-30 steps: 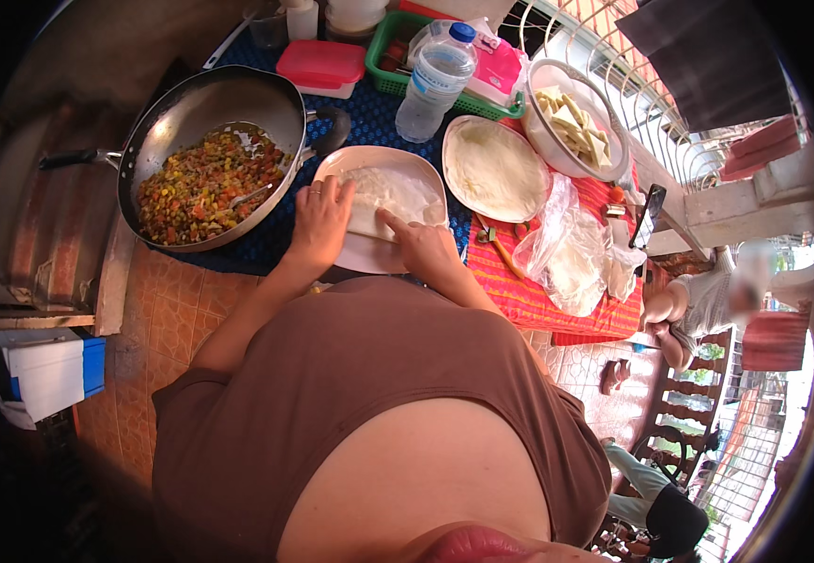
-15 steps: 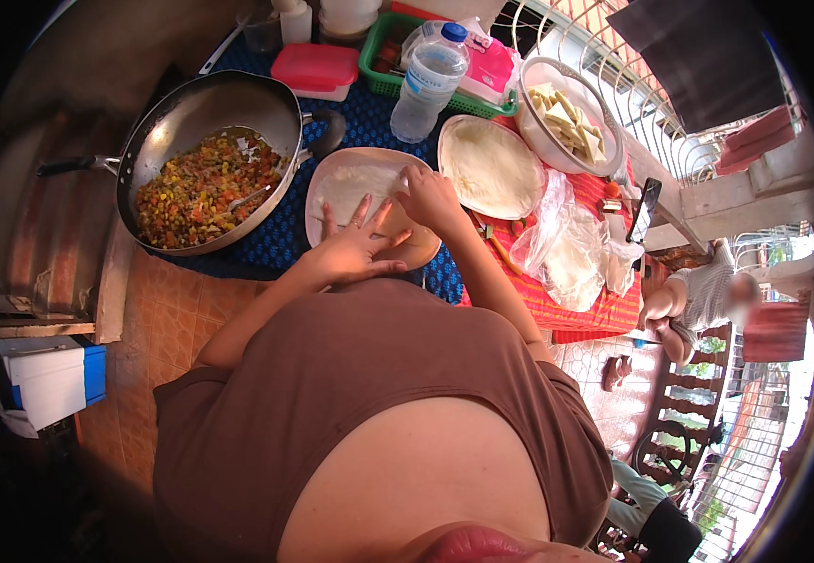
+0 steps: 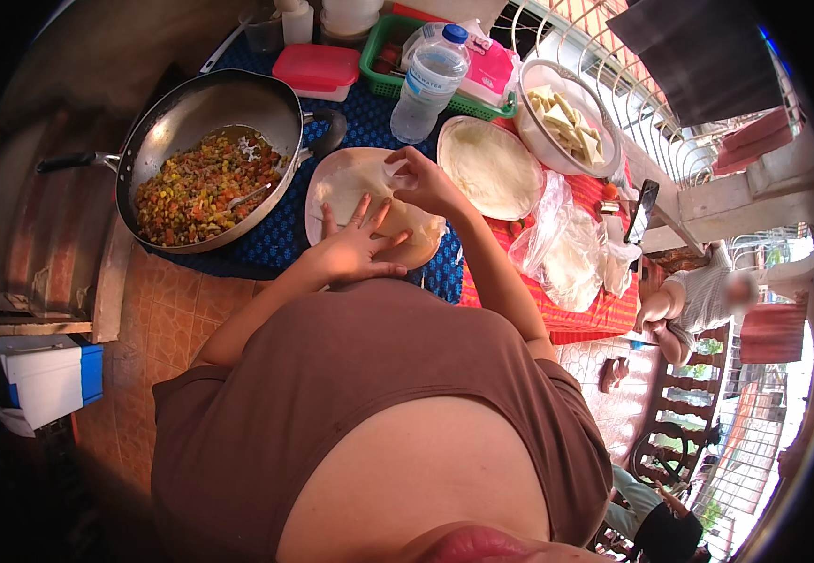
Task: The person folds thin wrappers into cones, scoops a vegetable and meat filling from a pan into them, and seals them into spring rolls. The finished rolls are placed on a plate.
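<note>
A thin pale wrapper sheet (image 3: 346,186) lies on a pinkish plate (image 3: 314,208) in front of me. My left hand (image 3: 358,248) rests on the sheet and the plate's near side, its fingers spread. At the far right of the plate, my right hand (image 3: 424,181) pinches the sheet's edge and holds it lifted off the plate. To the right of it, a second plate (image 3: 443,150) carries more flat, pale wrapper sheets (image 3: 491,171). A large wok (image 3: 191,98) on the left holds chopped, cooked vegetable filling (image 3: 202,192) with a spoon (image 3: 249,196) in it.
A water bottle (image 3: 430,84) stands behind the plates, beside a green basket (image 3: 383,83) and a red-lidded container (image 3: 315,66). A white bowl (image 3: 531,136) of folded pale pieces sits at the far right. Nearer lie a clear plastic bag (image 3: 566,258) and a phone (image 3: 643,211).
My right hand has risen from the plate and moved slightly away from me, lifting the wrapper's edge. My left hand stays in place.
</note>
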Action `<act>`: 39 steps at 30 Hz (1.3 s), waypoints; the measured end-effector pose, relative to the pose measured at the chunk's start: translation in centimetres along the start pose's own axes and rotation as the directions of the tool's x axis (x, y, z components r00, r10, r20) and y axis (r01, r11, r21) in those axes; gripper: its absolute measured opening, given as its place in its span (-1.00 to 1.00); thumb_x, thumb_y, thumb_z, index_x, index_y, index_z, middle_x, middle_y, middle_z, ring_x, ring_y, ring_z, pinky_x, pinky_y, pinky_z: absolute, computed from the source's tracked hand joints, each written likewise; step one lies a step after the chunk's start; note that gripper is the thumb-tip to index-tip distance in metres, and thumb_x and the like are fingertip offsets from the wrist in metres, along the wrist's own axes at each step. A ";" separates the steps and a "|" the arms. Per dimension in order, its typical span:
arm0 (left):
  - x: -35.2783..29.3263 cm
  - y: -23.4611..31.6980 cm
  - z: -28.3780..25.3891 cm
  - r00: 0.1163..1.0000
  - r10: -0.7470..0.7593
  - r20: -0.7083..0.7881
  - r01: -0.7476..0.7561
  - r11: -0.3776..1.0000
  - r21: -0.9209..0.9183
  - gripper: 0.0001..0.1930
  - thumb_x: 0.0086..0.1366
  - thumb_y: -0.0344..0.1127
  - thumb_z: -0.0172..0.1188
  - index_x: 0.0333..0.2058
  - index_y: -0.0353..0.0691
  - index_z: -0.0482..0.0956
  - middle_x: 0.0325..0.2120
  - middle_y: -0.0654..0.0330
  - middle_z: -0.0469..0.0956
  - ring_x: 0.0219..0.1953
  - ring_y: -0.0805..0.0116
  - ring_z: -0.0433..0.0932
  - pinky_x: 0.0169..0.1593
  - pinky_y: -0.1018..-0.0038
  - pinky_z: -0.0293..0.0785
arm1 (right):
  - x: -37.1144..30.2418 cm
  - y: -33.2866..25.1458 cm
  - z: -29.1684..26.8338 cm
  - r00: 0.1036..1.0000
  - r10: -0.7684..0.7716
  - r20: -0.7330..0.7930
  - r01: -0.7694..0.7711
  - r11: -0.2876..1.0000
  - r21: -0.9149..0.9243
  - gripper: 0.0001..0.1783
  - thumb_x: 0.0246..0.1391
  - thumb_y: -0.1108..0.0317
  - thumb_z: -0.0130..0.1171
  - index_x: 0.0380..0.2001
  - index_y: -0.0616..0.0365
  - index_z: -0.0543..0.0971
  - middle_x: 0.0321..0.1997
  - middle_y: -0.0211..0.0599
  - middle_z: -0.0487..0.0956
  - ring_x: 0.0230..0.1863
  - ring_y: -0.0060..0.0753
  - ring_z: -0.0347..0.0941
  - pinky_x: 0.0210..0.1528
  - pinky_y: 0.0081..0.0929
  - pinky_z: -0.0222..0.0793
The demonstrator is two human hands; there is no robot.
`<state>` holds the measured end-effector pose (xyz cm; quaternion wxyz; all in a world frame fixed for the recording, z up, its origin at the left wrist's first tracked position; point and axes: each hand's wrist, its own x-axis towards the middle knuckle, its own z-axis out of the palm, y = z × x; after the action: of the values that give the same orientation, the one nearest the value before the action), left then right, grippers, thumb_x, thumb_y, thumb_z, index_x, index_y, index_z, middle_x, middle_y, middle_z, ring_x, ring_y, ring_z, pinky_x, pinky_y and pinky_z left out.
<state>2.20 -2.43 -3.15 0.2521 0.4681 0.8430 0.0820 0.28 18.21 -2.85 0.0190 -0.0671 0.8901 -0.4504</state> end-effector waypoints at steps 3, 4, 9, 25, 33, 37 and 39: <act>0.1 -0.2 0.3 1.000 0.006 -0.014 -0.006 1.000 -0.020 -0.20 0.11 0.54 -0.30 0.28 0.37 0.11 0.38 0.04 -0.38 0.39 -0.06 -0.50 0.08 -0.49 -0.66 | -0.6 -0.7 0.1 0.998 -0.059 0.013 0.059 0.998 -0.026 -0.32 -0.22 0.61 0.13 0.10 0.02 0.38 -0.21 -0.17 0.51 -0.14 -0.23 0.49 -0.12 -0.36 0.42; 0.2 -0.3 0.5 1.000 0.014 -0.021 -0.015 0.999 -0.031 -0.20 0.11 0.54 -0.30 0.28 0.37 0.11 0.38 0.03 -0.37 0.39 -0.07 -0.49 0.09 -0.48 -0.66 | -1.2 -1.1 0.2 0.996 -0.086 0.031 0.088 0.994 -0.063 -0.28 -0.21 0.63 0.11 0.14 0.00 0.36 -0.22 -0.17 0.51 -0.11 -0.24 0.48 -0.11 -0.37 0.42; 0.4 -0.4 0.6 1.000 -0.008 -0.022 0.005 0.990 -0.143 -0.37 0.26 0.29 -0.16 0.24 0.20 0.22 0.30 -0.02 -0.02 0.37 -0.08 -0.22 0.14 -0.43 -0.58 | -3.9 -0.1 1.8 0.922 -0.386 0.023 0.356 0.823 -0.444 -0.35 -0.21 0.53 0.23 0.09 0.01 0.45 -0.37 -0.24 0.42 -0.30 -0.13 0.40 -0.19 -0.25 0.38; -1.3 -4.5 -0.6 0.860 -0.083 -0.503 0.012 0.990 -0.142 -0.66 0.08 -0.45 0.16 -0.14 -0.34 0.37 -0.04 -0.01 0.33 0.07 0.00 0.32 0.04 0.21 0.34 | -4.9 -0.6 3.5 0.936 -0.331 0.119 0.314 0.631 -0.709 -0.51 -0.06 0.39 0.02 0.04 0.03 0.43 -0.24 -0.33 0.39 -0.20 -0.27 0.36 -0.16 -0.35 0.31; 0.4 -3.8 -0.4 0.773 0.255 -0.581 -0.200 0.967 0.159 -0.39 0.11 -0.51 0.02 0.19 -0.34 0.16 0.18 -0.09 0.18 0.25 -0.06 0.16 0.27 0.18 0.13 | -4.8 -0.2 3.9 0.927 -0.350 0.137 0.324 0.558 -0.764 -0.55 -0.06 0.38 0.02 -0.01 -0.03 0.46 -0.29 -0.36 0.36 -0.22 -0.31 0.35 -0.20 -0.38 0.29; 1.1 -5.1 0.8 0.885 0.247 -0.395 -0.251 0.967 0.042 -0.32 0.18 -0.52 -0.06 0.29 -0.31 -0.02 0.31 -0.07 -0.02 0.34 0.01 0.01 0.34 0.14 -0.01 | -5.0 -0.5 3.5 0.948 -0.294 0.126 0.276 0.553 -0.786 -0.49 -0.12 0.36 0.14 0.01 -0.08 0.46 -0.25 -0.38 0.38 -0.17 -0.32 0.34 -0.16 -0.38 0.24; 1.0 -5.0 1.0 0.876 0.239 -0.420 -0.251 0.968 0.027 -0.33 0.17 -0.52 -0.05 0.28 -0.33 0.00 0.30 -0.07 0.00 0.33 0.01 0.03 0.34 0.14 0.00 | -5.3 -0.8 2.9 0.941 -0.338 0.033 0.238 0.589 -0.773 -0.43 -0.20 0.35 0.23 0.01 -0.04 0.46 -0.20 -0.36 0.39 -0.14 -0.31 0.33 -0.14 -0.36 0.23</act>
<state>-1.49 -4.44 -6.26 0.0592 0.5386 0.8102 0.2237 5.84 16.12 -4.11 -0.1367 -0.1854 0.9726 -0.0305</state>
